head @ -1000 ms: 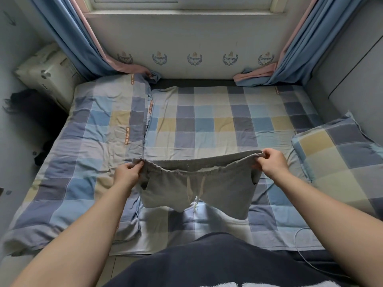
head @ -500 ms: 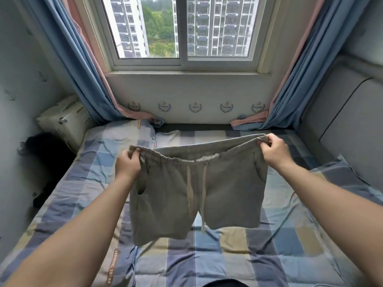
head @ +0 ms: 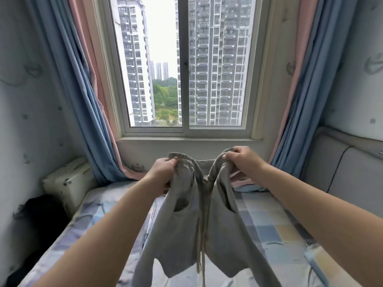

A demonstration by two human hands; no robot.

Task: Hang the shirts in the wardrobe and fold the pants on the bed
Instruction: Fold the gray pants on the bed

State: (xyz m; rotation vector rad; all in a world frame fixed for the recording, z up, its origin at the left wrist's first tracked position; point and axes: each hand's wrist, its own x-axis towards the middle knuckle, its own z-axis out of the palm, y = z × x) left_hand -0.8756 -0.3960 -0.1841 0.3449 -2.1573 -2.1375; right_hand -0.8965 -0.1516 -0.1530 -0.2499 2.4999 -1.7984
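Observation:
A pair of grey drawstring shorts (head: pixel 184 228) hangs in the air above the checked bed (head: pixel 267 224). My left hand (head: pixel 163 172) grips the left end of the waistband. My right hand (head: pixel 242 160) grips the right end. Both hands are close together, so the waistband sags between them and the two legs hang down side by side. The drawstring dangles down the middle.
A window (head: pixel 182 65) with blue and pink curtains (head: pixel 87 100) faces me behind the bed. A cream box (head: pixel 68 181) and a dark heap (head: pixel 41 216) sit at the bed's left. A grey padded headboard (head: pixel 342 170) stands at the right.
My hands have lifted the shorts higher and come closer together, so the stretched waistband now sags. My view has tilted up from the bed to the window.

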